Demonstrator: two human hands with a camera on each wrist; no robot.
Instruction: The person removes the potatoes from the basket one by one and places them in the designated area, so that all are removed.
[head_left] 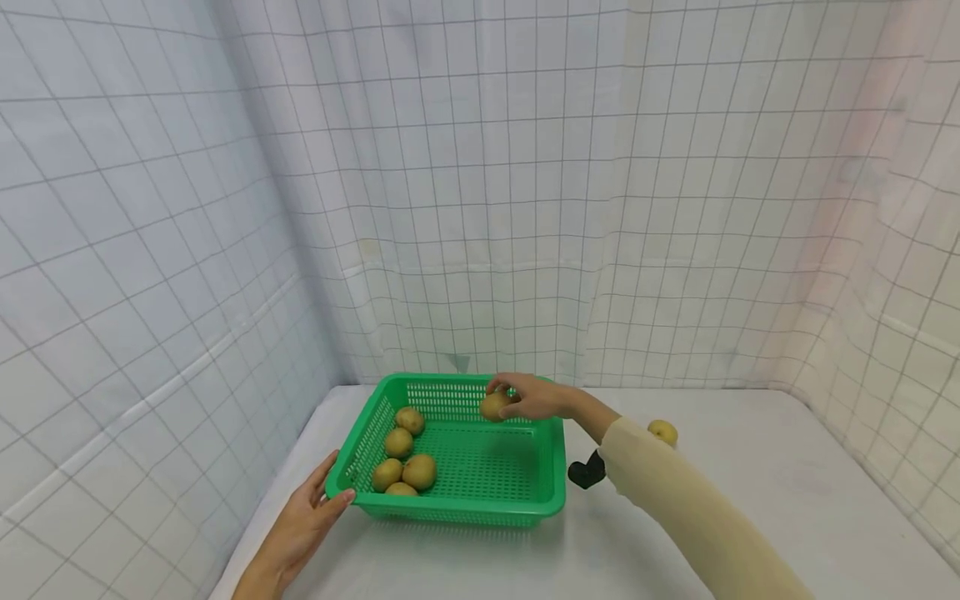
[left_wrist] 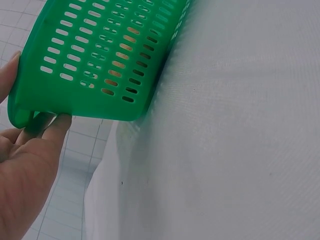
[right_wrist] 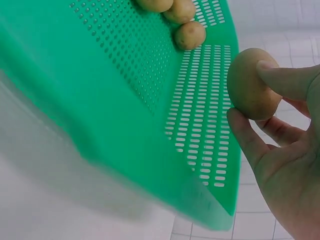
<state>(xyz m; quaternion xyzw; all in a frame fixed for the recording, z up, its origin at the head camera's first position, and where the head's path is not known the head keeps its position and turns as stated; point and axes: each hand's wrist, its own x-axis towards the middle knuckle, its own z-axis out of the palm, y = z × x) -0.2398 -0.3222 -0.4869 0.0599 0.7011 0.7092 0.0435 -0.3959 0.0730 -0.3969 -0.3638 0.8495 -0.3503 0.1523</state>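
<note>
My left hand (head_left: 297,527) grips the near left corner of a green plastic basket (head_left: 465,506). In the left wrist view, the thumb lies on the outer side of the basket's rim (left_wrist: 25,75) and the fingertips curl under it. Over the far right part of the basket, my right hand (head_left: 538,397) holds a brown potato (head_left: 493,407). The right wrist view has this potato (right_wrist: 251,84) pinched between thumb and fingers, level with the rim. Several more potatoes (head_left: 420,472) lie inside along the basket's left side.
On the white-covered table (head_left: 757,483), a yellowish potato (head_left: 663,431) lies right of the basket, just beyond the right sleeve (head_left: 675,492). A black object (head_left: 585,472) sits beside the basket, partly hidden by that sleeve. White gridded curtains (head_left: 480,208) enclose the table.
</note>
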